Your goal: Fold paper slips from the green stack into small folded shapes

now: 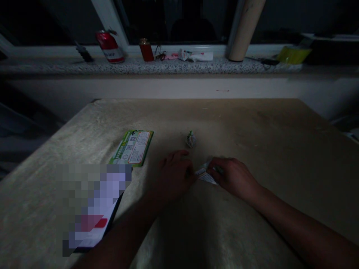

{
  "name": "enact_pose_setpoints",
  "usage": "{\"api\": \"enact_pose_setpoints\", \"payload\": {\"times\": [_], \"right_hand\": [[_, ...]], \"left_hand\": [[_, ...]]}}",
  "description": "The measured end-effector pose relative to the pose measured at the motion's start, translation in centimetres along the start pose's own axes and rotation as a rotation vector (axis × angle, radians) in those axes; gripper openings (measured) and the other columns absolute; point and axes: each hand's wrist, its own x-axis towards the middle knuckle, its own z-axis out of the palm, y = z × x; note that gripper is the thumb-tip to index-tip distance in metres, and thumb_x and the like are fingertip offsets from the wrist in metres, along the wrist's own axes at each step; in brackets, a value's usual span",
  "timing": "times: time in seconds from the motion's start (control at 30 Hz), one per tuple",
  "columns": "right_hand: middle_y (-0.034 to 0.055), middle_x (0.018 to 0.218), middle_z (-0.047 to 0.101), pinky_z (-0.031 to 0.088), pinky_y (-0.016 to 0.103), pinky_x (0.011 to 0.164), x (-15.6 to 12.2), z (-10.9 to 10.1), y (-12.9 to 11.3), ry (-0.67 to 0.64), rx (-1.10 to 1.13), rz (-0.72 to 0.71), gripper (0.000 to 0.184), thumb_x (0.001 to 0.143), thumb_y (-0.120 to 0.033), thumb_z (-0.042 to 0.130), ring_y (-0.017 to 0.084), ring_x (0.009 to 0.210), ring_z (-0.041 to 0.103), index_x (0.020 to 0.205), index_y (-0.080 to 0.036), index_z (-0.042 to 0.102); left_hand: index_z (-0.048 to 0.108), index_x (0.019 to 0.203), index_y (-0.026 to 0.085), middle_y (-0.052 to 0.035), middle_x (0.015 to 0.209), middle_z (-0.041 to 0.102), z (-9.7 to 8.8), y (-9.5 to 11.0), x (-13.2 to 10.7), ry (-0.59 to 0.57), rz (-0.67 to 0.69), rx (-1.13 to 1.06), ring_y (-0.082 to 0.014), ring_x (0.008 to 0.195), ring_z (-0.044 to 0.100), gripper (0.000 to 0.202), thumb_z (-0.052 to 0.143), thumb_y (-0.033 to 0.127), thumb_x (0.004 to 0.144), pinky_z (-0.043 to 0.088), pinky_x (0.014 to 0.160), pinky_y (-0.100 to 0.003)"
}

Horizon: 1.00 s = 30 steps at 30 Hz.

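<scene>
A small piece of folded printed paper, white with dark lettering, lies low over the table between my hands. My right hand pinches its right side, with thumb and fingers closed and partly covering it. At the paper's left corner is my left hand, its fingers curled and the thumb side against that corner. Just beyond my left fingertips stands a small folded paper piece with green and printed patches, touched by neither hand.
Left of my hands lie a green printed packet and a phone with a lit, blurred screen. Behind the table, a windowsill holds a red can, a red-orange bottle, a cardboard tube and a yellow item.
</scene>
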Motion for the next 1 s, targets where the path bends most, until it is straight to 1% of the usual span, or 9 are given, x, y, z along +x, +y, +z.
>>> {"api": "enact_pose_setpoints", "payload": {"times": [0.07, 0.17, 0.33, 0.43, 0.5, 0.63, 0.77, 0.87, 1.0], "right_hand": [[0.0035, 0.084, 0.077, 0.04, 0.028, 0.064, 0.0, 0.0, -0.1, 0.002, 0.003, -0.003, 0.01, 0.094, -0.026, 0.062, 0.021, 0.075, 0.071, 0.094, -0.023, 0.072], [0.0044, 0.085, 0.077, 0.041, 0.028, 0.065, 0.0, 0.0, 0.0, 0.009, -0.007, -0.017, 0.011, 0.094, -0.024, 0.062, 0.021, 0.075, 0.072, 0.095, -0.023, 0.072], [0.0042, 0.086, 0.078, 0.044, 0.029, 0.069, 0.1, 0.3, 0.3, 0.009, 0.016, -0.036, 0.012, 0.093, -0.024, 0.062, 0.022, 0.079, 0.073, 0.096, -0.024, 0.074], [0.0047, 0.089, 0.079, 0.046, 0.031, 0.073, 0.1, 0.2, 0.3, 0.002, 0.015, -0.037, 0.012, 0.094, -0.026, 0.063, 0.023, 0.083, 0.073, 0.097, -0.024, 0.074], [0.0052, 0.09, 0.079, 0.046, 0.031, 0.073, 0.0, 0.2, 0.2, -0.001, 0.004, -0.029, 0.013, 0.095, -0.026, 0.062, 0.023, 0.083, 0.073, 0.097, -0.024, 0.074], [0.0049, 0.087, 0.079, 0.045, 0.031, 0.071, -0.1, 0.1, 0.0, -0.005, -0.02, -0.025, 0.013, 0.096, -0.026, 0.062, 0.024, 0.081, 0.073, 0.098, -0.023, 0.074], [0.0043, 0.087, 0.079, 0.044, 0.03, 0.07, 0.0, 0.3, 0.3, 0.001, -0.021, -0.036, 0.013, 0.095, -0.026, 0.062, 0.023, 0.081, 0.073, 0.097, -0.024, 0.074], [0.0041, 0.084, 0.078, 0.043, 0.03, 0.069, 0.1, 0.4, 0.3, 0.01, -0.027, -0.031, 0.013, 0.095, -0.029, 0.062, 0.023, 0.078, 0.073, 0.096, -0.024, 0.074], [0.0038, 0.086, 0.079, 0.043, 0.031, 0.07, 0.1, 0.4, 0.2, 0.005, -0.029, -0.029, 0.011, 0.094, -0.025, 0.062, 0.024, 0.08, 0.073, 0.095, -0.025, 0.074]], "left_hand": [[0.074, 0.087, 0.025, -0.0065, 0.142, 0.056, 0.0, -0.2, 0.1, -0.005, 0.002, -0.013, -0.0327, 0.134, 0.048, 0.005, 0.074, 0.028, 0.084, 0.036, 0.108, -0.055], [0.076, 0.092, 0.028, -0.006, 0.139, 0.058, 0.4, -0.1, 0.1, 0.03, 0.037, -0.05, -0.0325, 0.132, 0.049, 0.011, 0.074, 0.023, 0.083, 0.036, 0.109, -0.055], [0.077, 0.093, 0.024, -0.0076, 0.132, 0.06, 2.0, 1.0, -0.5, 0.126, 0.136, -0.093, -0.0298, 0.127, 0.051, 0.009, 0.069, 0.028, 0.09, 0.039, 0.106, -0.049], [0.075, 0.096, 0.022, -0.0054, 0.113, 0.066, 2.7, 1.4, -0.9, 0.138, 0.241, -0.088, -0.0236, 0.111, 0.056, 0.015, 0.061, 0.024, 0.097, 0.041, 0.101, -0.042], [0.074, 0.096, 0.021, -0.0035, 0.102, 0.068, 2.9, 1.4, -1.0, 0.13, 0.278, -0.088, -0.0214, 0.103, 0.057, 0.016, 0.059, 0.022, 0.099, 0.042, 0.097, -0.039], [0.073, 0.095, 0.02, -0.0024, 0.097, 0.069, 2.8, 1.5, -1.0, 0.117, 0.288, -0.076, -0.0211, 0.099, 0.057, 0.012, 0.061, 0.022, 0.098, 0.041, 0.095, -0.038], [0.071, 0.093, 0.021, -0.0025, 0.099, 0.07, 2.6, 1.8, -0.9, 0.103, 0.262, -0.033, -0.0226, 0.102, 0.058, 0.012, 0.064, 0.028, 0.097, 0.039, 0.097, -0.04], [0.07, 0.091, 0.021, -0.0037, 0.101, 0.07, 2.6, 2.0, -0.8, 0.095, 0.237, -0.01, -0.0245, 0.104, 0.058, 0.016, 0.064, 0.035, 0.096, 0.04, 0.096, -0.042], [0.069, 0.089, 0.02, -0.0061, 0.1, 0.069, 2.9, 2.3, -0.6, 0.111, 0.206, 0.036, -0.0273, 0.103, 0.058, 0.024, 0.067, 0.044, 0.092, 0.041, 0.093, -0.044]]}}
